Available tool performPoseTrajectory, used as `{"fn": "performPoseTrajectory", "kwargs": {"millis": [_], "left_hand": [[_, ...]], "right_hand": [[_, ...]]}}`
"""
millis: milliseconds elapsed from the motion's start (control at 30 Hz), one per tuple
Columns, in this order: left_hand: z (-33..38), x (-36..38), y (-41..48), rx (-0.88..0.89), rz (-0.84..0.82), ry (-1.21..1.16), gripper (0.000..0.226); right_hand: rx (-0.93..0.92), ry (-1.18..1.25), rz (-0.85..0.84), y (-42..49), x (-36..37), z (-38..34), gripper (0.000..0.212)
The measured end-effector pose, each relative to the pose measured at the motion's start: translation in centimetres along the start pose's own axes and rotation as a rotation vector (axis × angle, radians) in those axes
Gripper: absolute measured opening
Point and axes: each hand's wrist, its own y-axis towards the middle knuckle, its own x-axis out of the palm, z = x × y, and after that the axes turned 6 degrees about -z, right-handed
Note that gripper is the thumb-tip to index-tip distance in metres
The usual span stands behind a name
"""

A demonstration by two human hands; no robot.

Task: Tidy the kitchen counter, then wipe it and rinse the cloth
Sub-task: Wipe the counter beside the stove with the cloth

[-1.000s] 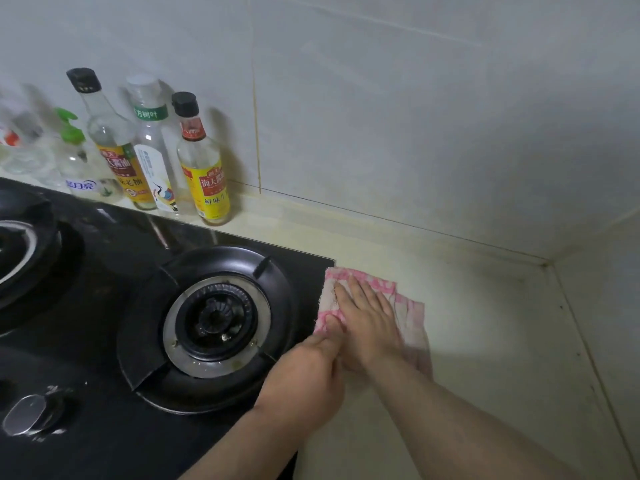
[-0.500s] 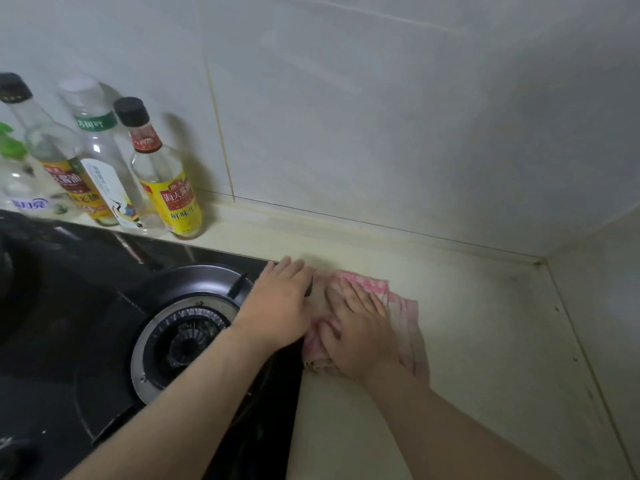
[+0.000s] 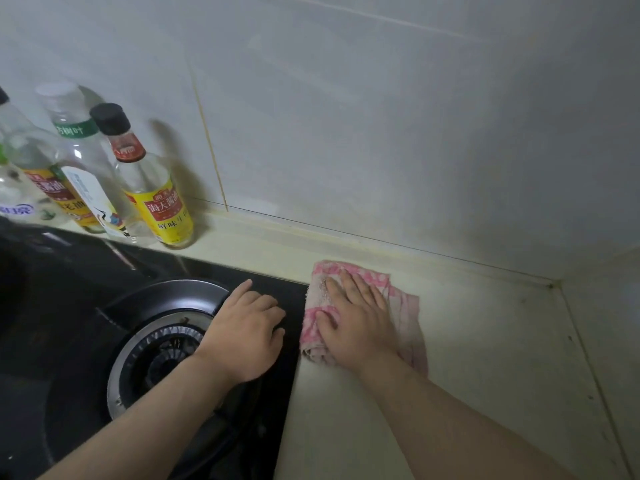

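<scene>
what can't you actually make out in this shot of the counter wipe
Head view, the only one:
- Middle of the cloth and the counter under it: covered by the right hand.
- Right side of the burner: hidden by the left hand and forearm.
- Leftmost bottle: cut off by the left edge, label blurred.
- Any sink: outside the frame.

The cloth [image 3: 403, 301] was pink with pale, whitish patches. The counter [image 3: 485, 358] was cream, the hob [image 3: 86, 271] glossy black, its burner ring [image 3: 119, 382] silver. One bottle [image 3: 152, 188] had a black cap, red neck label and yellow body label; the clear bottle [image 3: 90, 174] beside it bore a green band. The wall tiles [image 3: 381, 133] were pale grey
</scene>
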Motion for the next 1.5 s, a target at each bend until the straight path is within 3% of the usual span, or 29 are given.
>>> {"fn": "performPoseTrajectory", "kwargs": {"millis": [200,667,1067,1267,1500], "left_hand": [[-0.1,0.3,0.1,0.031,0.072,0.01,0.038],[-0.4,0.5,0.3,0.015,0.05,0.002,0.056],[-0.4,0.7,0.4,0.032,0.094,0.024,0.048],[-0.3,0.7,0.2,0.033,0.096,0.019,0.047],[-0.1,-0.1,0.0,0.018,0.057,-0.01,0.055]], "right_hand": [[0.006,-0.032,-0.015,2.4,-0.9,0.5,0.066],[0.012,-0.017,-0.07,1.3,-1.5,2.7,0.067],[0.325,-0.074,-0.022,-4.1,-2.8,15.5,0.062],[0.395,-0.077,-0.075,-3.9,-3.0,13.8,0.062],[0.16,-0.062,-0.089,-1.8,-2.1,5.8,0.064]]}}
